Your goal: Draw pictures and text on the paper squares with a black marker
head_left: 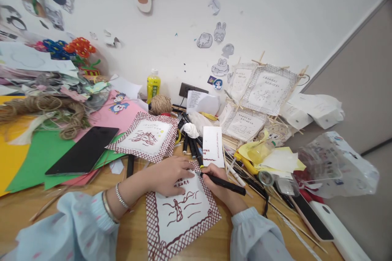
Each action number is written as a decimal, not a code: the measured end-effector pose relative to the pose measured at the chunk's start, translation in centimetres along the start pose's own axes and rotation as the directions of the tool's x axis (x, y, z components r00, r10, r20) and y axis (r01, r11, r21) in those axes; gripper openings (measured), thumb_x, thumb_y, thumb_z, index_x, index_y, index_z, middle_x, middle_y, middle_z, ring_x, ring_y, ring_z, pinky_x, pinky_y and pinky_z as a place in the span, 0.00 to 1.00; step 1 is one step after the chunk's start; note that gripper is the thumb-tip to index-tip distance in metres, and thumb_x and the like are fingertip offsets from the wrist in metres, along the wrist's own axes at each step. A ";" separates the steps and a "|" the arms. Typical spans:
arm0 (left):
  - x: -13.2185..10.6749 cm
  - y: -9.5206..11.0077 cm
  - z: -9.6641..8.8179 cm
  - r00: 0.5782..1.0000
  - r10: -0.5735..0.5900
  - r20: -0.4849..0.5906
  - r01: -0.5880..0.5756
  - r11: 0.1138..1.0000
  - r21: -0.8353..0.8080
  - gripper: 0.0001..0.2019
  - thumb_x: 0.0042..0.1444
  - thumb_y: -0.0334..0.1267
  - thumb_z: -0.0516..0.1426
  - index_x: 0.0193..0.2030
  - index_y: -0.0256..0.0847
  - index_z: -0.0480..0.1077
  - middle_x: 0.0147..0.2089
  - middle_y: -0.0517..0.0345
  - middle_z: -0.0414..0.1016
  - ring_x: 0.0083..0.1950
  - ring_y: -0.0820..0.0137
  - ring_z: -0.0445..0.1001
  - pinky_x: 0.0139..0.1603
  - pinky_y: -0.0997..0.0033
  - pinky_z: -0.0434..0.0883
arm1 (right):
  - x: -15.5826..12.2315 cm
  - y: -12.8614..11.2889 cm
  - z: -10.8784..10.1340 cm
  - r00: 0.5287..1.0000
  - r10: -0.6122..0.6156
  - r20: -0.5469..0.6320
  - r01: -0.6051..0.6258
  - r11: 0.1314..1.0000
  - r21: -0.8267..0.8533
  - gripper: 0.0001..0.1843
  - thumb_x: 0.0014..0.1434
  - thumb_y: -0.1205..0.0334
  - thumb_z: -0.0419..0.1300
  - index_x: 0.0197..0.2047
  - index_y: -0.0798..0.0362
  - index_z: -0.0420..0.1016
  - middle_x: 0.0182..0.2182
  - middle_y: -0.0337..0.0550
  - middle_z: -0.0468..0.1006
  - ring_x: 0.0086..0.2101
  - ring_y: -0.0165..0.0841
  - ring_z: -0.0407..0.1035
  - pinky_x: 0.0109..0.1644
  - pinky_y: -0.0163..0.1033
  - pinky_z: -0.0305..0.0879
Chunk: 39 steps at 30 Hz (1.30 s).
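I see the wooden worktop [134, 232] crowded along its far edge and left side with craft litter. Green paper [39, 159] lies under a black tablet [84, 149], and a bordered drawing [147, 136] lies toward the middle. Close to the front edge, about centre, lies the sheet [183, 212] with a red-brown lattice border and line drawing, turned a little askew. The left hand [170, 175] lies flat on its upper left part, fingers spread and pressing down. The right hand [219, 181] sits just beside it at the sheet's upper right edge, fingers closed in a writing grip on the black marker [226, 184]. The marker's long axis runs from its tip, which seems to touch the sheet just by the left fingertips, out rightward and slightly toward the front edge. The left hand is nearer the sheet's middle.
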<state>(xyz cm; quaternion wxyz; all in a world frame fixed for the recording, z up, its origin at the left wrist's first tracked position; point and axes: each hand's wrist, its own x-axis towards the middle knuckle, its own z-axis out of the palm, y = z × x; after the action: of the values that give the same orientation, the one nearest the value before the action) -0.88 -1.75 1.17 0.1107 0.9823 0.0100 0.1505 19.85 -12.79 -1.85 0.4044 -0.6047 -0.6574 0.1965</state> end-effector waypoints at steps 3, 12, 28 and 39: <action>0.0 0.1 -0.1 1.000 0.011 0.002 -0.011 1.000 0.005 0.15 0.49 0.41 0.63 0.44 0.40 0.74 0.49 0.47 0.74 0.50 0.53 0.72 0.50 0.54 0.69 | 0.0 0.0 -0.1 1.000 0.009 0.016 -0.010 1.000 0.024 0.03 0.57 0.62 0.55 0.32 0.49 0.68 0.30 0.38 0.74 0.33 0.36 0.69 0.38 0.41 0.64; 0.0 -0.2 0.0 1.000 0.030 -0.010 -0.030 0.999 -0.017 0.17 0.51 0.40 0.62 0.48 0.40 0.74 0.55 0.45 0.73 0.55 0.51 0.70 0.55 0.51 0.67 | -0.1 0.2 0.0 0.999 0.045 0.008 -0.045 0.998 0.050 0.05 0.57 0.65 0.54 0.30 0.48 0.67 0.28 0.36 0.73 0.31 0.35 0.67 0.35 0.39 0.62; -0.1 -0.4 0.2 0.998 0.050 -0.032 -0.051 0.998 -0.039 0.16 0.51 0.40 0.61 0.48 0.43 0.74 0.55 0.48 0.73 0.55 0.51 0.70 0.54 0.52 0.66 | -0.1 -1.0 -0.8 0.997 0.050 0.051 -0.053 0.997 0.055 0.07 0.55 0.63 0.52 0.26 0.48 0.62 0.23 0.34 0.67 0.27 0.34 0.63 0.31 0.38 0.58; 0.0 -0.2 -0.1 1.000 0.028 0.007 -0.028 0.999 -0.021 0.15 0.50 0.40 0.62 0.46 0.40 0.74 0.56 0.46 0.72 0.55 0.51 0.70 0.54 0.52 0.67 | -0.3 -0.8 -0.8 0.994 0.108 0.023 -0.109 0.992 0.062 0.09 0.55 0.64 0.51 0.23 0.48 0.60 0.21 0.34 0.65 0.26 0.33 0.61 0.30 0.37 0.58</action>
<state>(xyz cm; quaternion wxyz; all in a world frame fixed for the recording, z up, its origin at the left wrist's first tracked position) -0.91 -1.51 1.21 0.1186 0.9818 -0.0059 0.1485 19.91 -13.39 -0.86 0.4056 -0.6245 -0.6209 0.2448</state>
